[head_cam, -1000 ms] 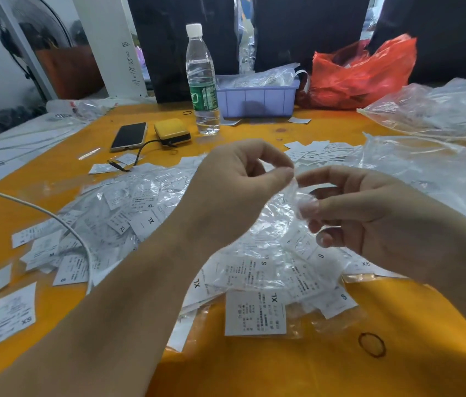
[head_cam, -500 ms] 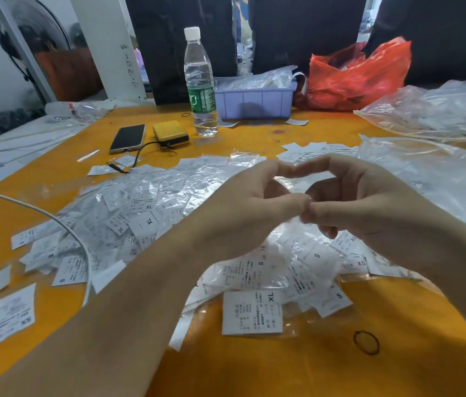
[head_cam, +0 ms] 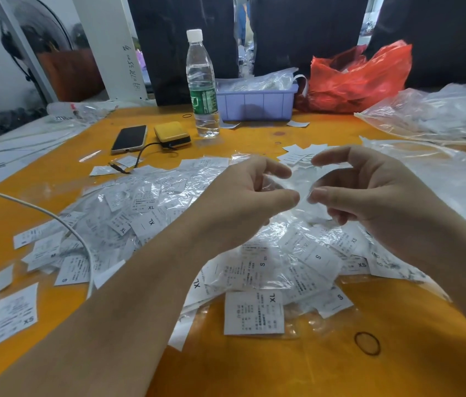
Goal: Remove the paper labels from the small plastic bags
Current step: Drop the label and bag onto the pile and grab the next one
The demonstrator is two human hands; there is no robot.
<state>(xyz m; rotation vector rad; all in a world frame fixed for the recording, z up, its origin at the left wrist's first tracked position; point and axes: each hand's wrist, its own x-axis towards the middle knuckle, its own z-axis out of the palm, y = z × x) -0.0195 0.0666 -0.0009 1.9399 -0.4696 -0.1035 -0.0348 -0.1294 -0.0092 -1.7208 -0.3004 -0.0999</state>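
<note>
A heap of small clear plastic bags with white paper size labels [head_cam: 254, 265] covers the middle of the orange table [head_cam: 254, 368]. Above the heap I hold one small clear bag [head_cam: 302, 183] stretched between both hands. My left hand [head_cam: 243, 196] pinches its left edge between thumb and curled fingers. My right hand [head_cam: 369, 193] pinches its right edge the same way. The bag is thin and see-through, and I cannot tell whether a label is inside it. Loose white labels [head_cam: 302, 154] lie just beyond my hands.
A water bottle [head_cam: 201, 87], a purple bin [head_cam: 257, 103], a red bag [head_cam: 355, 78] and large clear bags [head_cam: 438, 116] stand at the back. A phone [head_cam: 129, 138], a yellow case [head_cam: 172, 134], a white cable [head_cam: 54, 216] and more labels [head_cam: 15, 313] lie left. A rubber band [head_cam: 367, 342] lies near the front.
My fingertips met half a second ago. They have since drawn apart sideways, stretching the small clear bag between them, and both hands sit slightly higher over the heap.
</note>
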